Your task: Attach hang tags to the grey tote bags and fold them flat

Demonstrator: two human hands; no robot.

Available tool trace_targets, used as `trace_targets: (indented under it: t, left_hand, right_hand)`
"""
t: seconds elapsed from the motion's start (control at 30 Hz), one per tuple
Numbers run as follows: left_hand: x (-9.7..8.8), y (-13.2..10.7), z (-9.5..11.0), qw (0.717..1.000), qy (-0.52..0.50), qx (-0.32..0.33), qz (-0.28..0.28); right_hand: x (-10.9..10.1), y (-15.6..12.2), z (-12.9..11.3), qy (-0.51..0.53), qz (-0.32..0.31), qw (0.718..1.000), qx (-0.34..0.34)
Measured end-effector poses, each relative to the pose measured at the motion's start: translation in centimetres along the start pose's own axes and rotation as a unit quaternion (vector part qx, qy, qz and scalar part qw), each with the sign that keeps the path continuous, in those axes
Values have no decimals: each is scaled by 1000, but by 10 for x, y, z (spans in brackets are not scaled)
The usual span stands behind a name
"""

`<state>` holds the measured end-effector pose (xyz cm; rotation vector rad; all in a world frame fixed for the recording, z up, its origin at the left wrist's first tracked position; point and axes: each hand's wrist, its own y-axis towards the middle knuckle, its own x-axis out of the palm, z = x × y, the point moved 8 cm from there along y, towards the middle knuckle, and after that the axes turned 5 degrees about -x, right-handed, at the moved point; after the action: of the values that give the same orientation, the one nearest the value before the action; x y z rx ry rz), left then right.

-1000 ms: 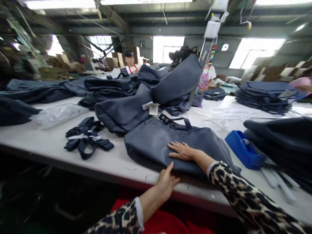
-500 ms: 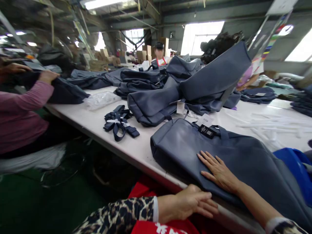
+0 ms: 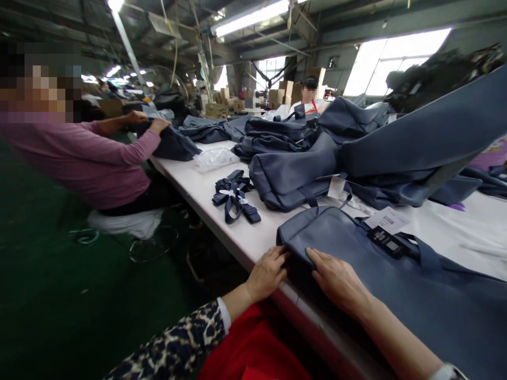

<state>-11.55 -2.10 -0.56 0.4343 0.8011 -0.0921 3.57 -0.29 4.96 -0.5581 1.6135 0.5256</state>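
A dark blue bag (image 3: 396,295) lies flat on the near side of the table, with a black tag (image 3: 387,241) and a white label (image 3: 390,219) by its handle (image 3: 430,261). My left hand (image 3: 267,272) grips the bag's lower left corner at the table edge, its fingertips partly hidden. Close beside it, my right hand (image 3: 336,277) is closed on the bag's near edge, its fingers bent over the fabric and the thumb out of sight. A bundle of dark blue straps (image 3: 233,195) with white ties lies beyond the bag's left end.
More dark blue bags (image 3: 293,171) are piled across the white table (image 3: 198,184). A clear plastic bundle (image 3: 216,158) lies near the straps. At the left, a co-worker in a pink top (image 3: 114,153) sits handling dark fabric (image 3: 174,142). A covered stool (image 3: 127,221) stands below.
My left hand has risen from below the table edge to the bag's corner. My right hand has slid from the bag's front panel to its near edge. The view has turned left.
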Motion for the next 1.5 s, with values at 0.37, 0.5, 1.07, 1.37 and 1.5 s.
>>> trace_targets:
  t: [0.37,0.5,1.07,1.37,1.5]
  left_hand:
    - [-4,9,-20,981,-168,-86,48]
    - [-16,11,-39,949,-239,-163,122]
    - [-30,28,16,983,-151,4,108]
    - [14,19,47,920,180,346,-38]
    - [7,42,59,932,185,311,-23]
  right_hand:
    - [44,-37,-2,-32,133,981,-134]
    - [51,-43,-3,-8,169,976,-139]
    - [58,-58,30,24,96,995,-24]
    - [26,-86,21,-41,148,987,-36]
    - [-2,-127,9,-165,214,962,-35]
